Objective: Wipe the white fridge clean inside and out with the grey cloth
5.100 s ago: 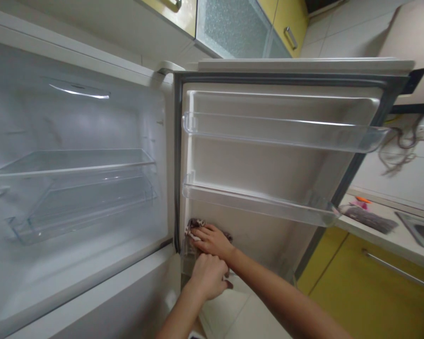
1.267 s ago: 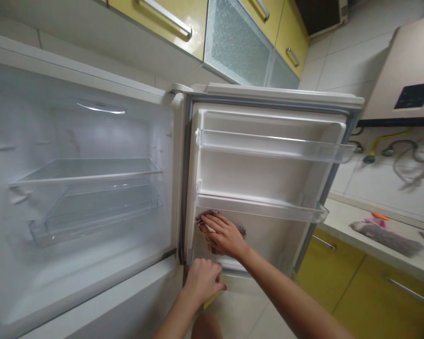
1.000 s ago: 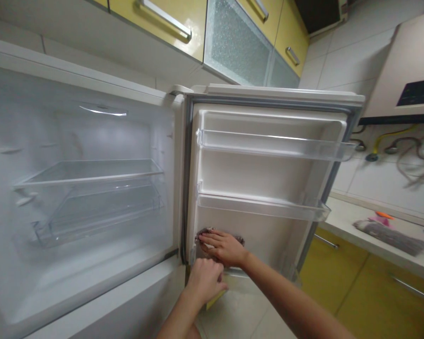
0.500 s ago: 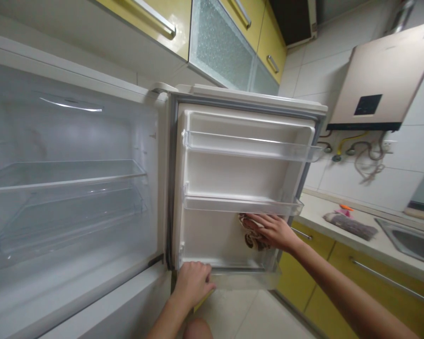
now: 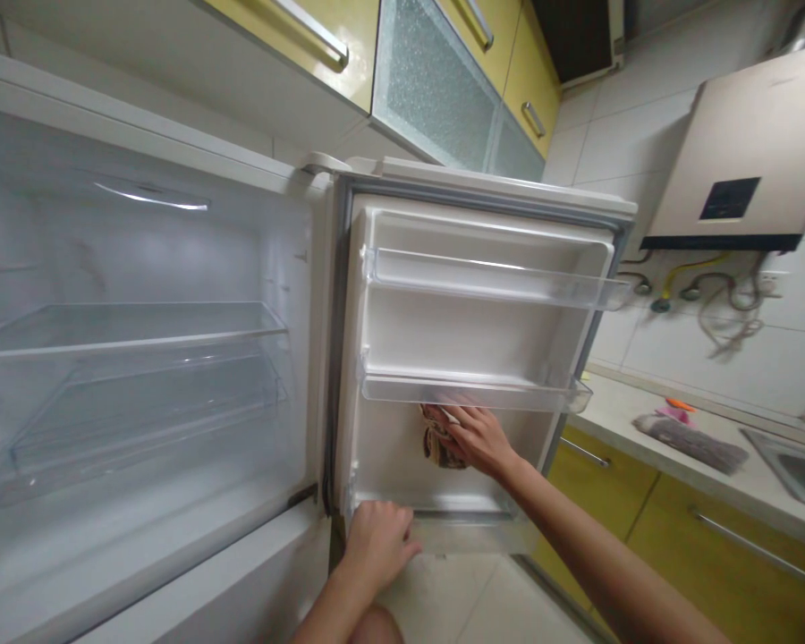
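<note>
A crumpled brown-and-cream cloth (image 5: 439, 438) is under my right hand (image 5: 476, 438), pressed to the white inner panel of the open fridge door (image 5: 456, 335). The fingers curve over the cloth, just below the clear middle door shelf (image 5: 470, 391). Lower down and to the left, my left hand (image 5: 380, 541) has its fingers bent over the rim of the clear bottom door shelf (image 5: 473, 537). Its fingertips are hidden behind that rim.
On the left is the fridge interior, with a glass shelf (image 5: 127, 326) and a clear drawer (image 5: 148, 429). At right, a grey cloth (image 5: 694, 440) lies on the counter (image 5: 617, 407) beside a sink (image 5: 795, 465). Yellow cabinets (image 5: 724, 537) run below it. A water heater (image 5: 744, 152) hangs above.
My right hand has slid the cloth leftward across the door panel. My left hand keeps its place on the bottom shelf, while the whole view has shifted slightly.
</note>
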Available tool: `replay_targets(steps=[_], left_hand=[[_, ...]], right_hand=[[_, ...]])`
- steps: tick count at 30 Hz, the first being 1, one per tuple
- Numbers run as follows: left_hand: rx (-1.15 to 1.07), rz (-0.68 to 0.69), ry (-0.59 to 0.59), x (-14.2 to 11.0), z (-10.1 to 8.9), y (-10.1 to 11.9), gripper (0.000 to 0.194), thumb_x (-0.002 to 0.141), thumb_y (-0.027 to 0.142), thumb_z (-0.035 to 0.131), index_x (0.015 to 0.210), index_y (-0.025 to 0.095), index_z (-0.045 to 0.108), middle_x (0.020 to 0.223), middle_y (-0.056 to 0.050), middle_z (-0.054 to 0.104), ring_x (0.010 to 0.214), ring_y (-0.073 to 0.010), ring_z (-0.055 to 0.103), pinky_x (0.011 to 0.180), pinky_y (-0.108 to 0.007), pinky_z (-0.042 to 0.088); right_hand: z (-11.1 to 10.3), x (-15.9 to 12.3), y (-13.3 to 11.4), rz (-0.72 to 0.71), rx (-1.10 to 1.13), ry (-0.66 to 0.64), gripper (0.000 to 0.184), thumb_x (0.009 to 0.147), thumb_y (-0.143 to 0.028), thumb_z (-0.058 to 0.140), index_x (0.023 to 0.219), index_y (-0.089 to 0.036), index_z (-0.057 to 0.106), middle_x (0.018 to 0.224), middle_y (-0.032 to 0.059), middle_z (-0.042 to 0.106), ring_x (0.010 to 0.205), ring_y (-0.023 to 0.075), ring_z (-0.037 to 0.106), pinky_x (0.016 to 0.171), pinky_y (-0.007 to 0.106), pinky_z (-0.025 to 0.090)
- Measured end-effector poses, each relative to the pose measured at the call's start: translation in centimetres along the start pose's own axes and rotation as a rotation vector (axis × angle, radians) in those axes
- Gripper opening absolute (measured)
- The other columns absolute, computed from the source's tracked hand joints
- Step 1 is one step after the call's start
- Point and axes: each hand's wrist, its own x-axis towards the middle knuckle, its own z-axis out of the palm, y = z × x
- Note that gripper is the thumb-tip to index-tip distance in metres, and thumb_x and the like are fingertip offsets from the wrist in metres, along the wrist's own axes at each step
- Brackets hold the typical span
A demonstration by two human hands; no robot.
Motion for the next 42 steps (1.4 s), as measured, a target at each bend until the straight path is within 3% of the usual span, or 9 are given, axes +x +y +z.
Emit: replay_targets(steps=[6,10,16,22,26,30,36,42], left_hand=[[0.022,-0.027,0.0,-0.1,0.0,0.2,0.031,0.09,0.052,0.076,0.103,0.025,0.083,0.109,-0.011,0.084,0.109,-0.0334,0.079,0.09,-0.04,0.055],[0.032,-0.034,0.006,-0.3,-0.2,0.2,0.036,0.087,0.056,0.078,0.103,0.024,0.083,0.107,-0.011,0.085,0.107,-0.0347,0.08,0.089,-0.041,0.056],[0.04,-0.03,0.014,-0.3,-0.3,0.1,0.031,0.09,0.051,0.076,0.102,0.023,0.083,0.105,-0.012,0.085,0.105,-0.0356,0.08,0.086,-0.041,0.058],[0.055,-0.011,0.017,-0.4,-0.8,0.3,0.037,0.092,0.054,0.074,0.107,0.022,0.082,0.108,-0.014,0.085,0.106,-0.0352,0.08,0.088,-0.041,0.058],[0.067,0.001,0.003,-0.5,-1.3,0.3,0.039,0.091,0.058,0.076,0.105,0.022,0.083,0.106,-0.014,0.085,0.105,-0.0344,0.08,0.089,-0.042,0.059],[0.078,0.002,0.001,-0.7,-1.4,0.3,0.042,0.092,0.06,0.075,0.108,0.022,0.082,0.108,-0.015,0.084,0.107,-0.035,0.08,0.09,-0.042,0.058],[0.074,0.028,0.002,-0.7,-1.5,0.3,0.04,0.092,0.058,0.075,0.11,0.022,0.08,0.109,-0.014,0.084,0.107,-0.0351,0.08,0.089,-0.042,0.058],[0.082,0.043,-0.003,-0.6,-1.6,0.2,0.037,0.094,0.056,0.074,0.111,0.024,0.08,0.11,-0.013,0.084,0.109,-0.0338,0.079,0.09,-0.041,0.058]], right_hand=[[2.8,7.5,-5.2,-0.046,0.11,0.023,0.056,0.106,-0.042,0.068,0.157,-0.02,0.059,0.157,0.0091,0.06,0.134,0.0292,0.062,0.115,0.043,0.051],[4.4,9.1,-7.4,-0.034,0.155,0.085,0.051,0.104,-0.042,0.071,0.148,-0.016,0.067,0.155,0.01,0.062,0.133,0.0283,0.063,0.115,0.041,0.052],[6.3,6.5,-8.3,-0.19,0.204,0.051,0.037,0.106,-0.038,0.067,0.134,-0.016,0.075,0.167,0.0075,0.05,0.151,0.0258,0.05,0.13,0.043,0.041],[9.1,2.5,-9.5,-0.394,0.286,-0.1,0.033,0.112,-0.026,0.056,0.139,-0.017,0.074,0.163,0.0043,0.055,0.15,0.0196,0.053,0.133,0.039,0.037],[9.9,0.2,-8.8,-0.5,0.365,-0.172,0.032,0.111,-0.032,0.059,0.132,-0.018,0.078,0.154,0.0051,0.064,0.144,0.0204,0.059,0.131,0.038,0.04],[7.7,-2.5,-5.2,-0.558,0.409,-0.223,0.034,0.106,-0.037,0.064,0.129,-0.017,0.079,0.15,0.0082,0.067,0.14,0.0208,0.062,0.129,0.036,0.043],[1.0,-6.6,1.1,-0.439,0.372,-0.262,0.041,0.108,-0.023,0.061,0.148,-0.021,0.069,0.156,0.0086,0.062,0.142,0.0207,0.062,0.126,0.04,0.048],[-3.5,-5.7,4.9,-0.231,0.172,-0.228,0.049,0.113,-0.021,0.054,0.16,-0.033,0.057,0.162,0.0021,0.055,0.147,0.0211,0.058,0.121,0.041,0.049]])
